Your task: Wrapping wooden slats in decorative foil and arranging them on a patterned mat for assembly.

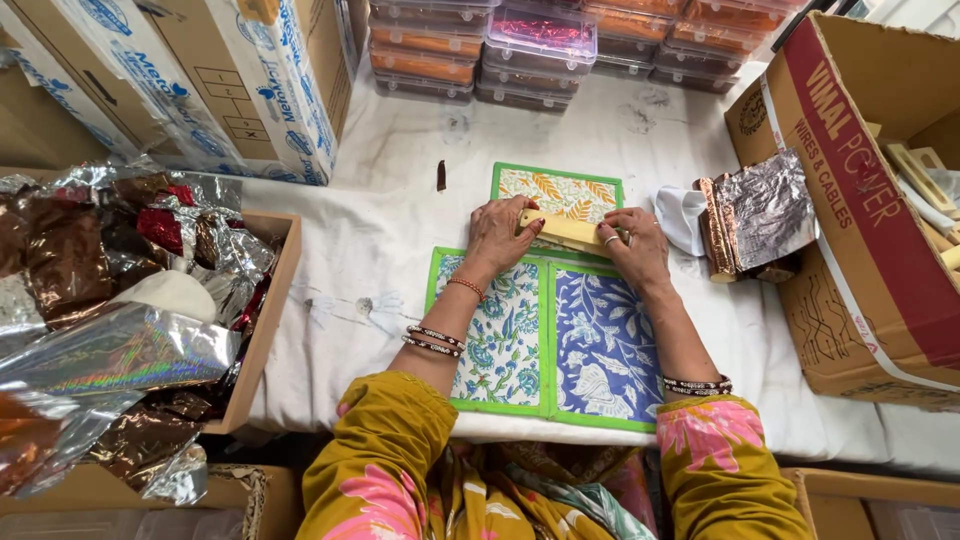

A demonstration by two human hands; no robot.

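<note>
My left hand (497,236) and my right hand (634,244) both grip a small pale-yellow block (566,231), one at each end, holding it flat just above the table. Under it lie printed cloth mats with green borders: an orange leaf-pattern one (560,188) at the back, a teal floral one (500,340) at front left and a blue floral one (605,350) at front right. Bangles circle both wrists and a ring sits on a right-hand finger.
A box of crumpled foil sheets (120,300) stands to the left. At the right, a foil stack (760,210), a white cloth (680,215) and an open carton (870,200). Stacked clear lidded containers (540,45) and cartons (250,80) line the back.
</note>
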